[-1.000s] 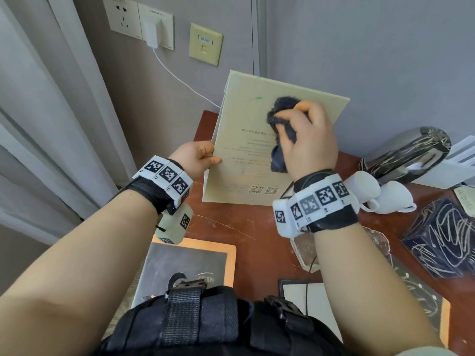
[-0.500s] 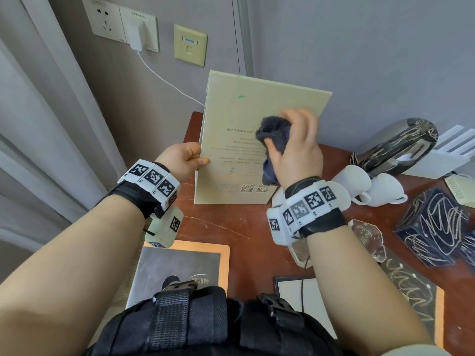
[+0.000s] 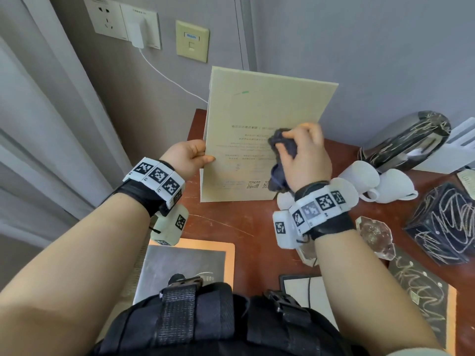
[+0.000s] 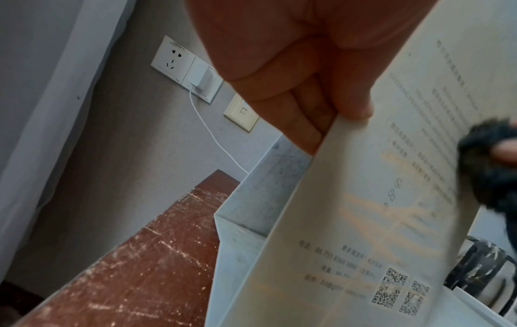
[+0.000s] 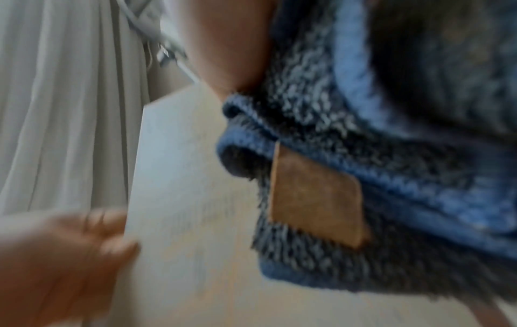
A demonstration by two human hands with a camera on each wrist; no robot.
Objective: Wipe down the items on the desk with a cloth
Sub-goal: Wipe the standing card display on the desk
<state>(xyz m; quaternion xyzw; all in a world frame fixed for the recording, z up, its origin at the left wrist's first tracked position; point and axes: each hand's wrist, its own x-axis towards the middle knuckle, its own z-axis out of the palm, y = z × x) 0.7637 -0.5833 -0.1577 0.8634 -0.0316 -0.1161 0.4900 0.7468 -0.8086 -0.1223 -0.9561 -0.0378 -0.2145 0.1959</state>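
Note:
A pale folded card (image 3: 257,119) with printed text and QR codes stands upright on the red-brown desk (image 3: 231,222). My left hand (image 3: 191,156) pinches its left edge, thumb on the front face; in the left wrist view the left hand (image 4: 321,106) has fingers behind the card (image 4: 349,221). My right hand (image 3: 300,158) grips a bunched dark blue cloth (image 3: 279,160) and presses it on the card's lower right face. The right wrist view shows the cloth (image 5: 363,177) with a tan label against the card (image 5: 190,199), blurred.
Two white cups (image 3: 380,183) lie right of the card, with a dark patterned holder (image 3: 408,140) behind and a patterned box (image 3: 447,224) further right. A glass ashtray (image 3: 375,235) and a framed board (image 3: 185,265) sit nearer. A white cable (image 3: 169,78) runs from the wall socket.
My right hand has slid the cloth down the card's face, from near the top to the lower middle. The left hand keeps its hold on the left edge.

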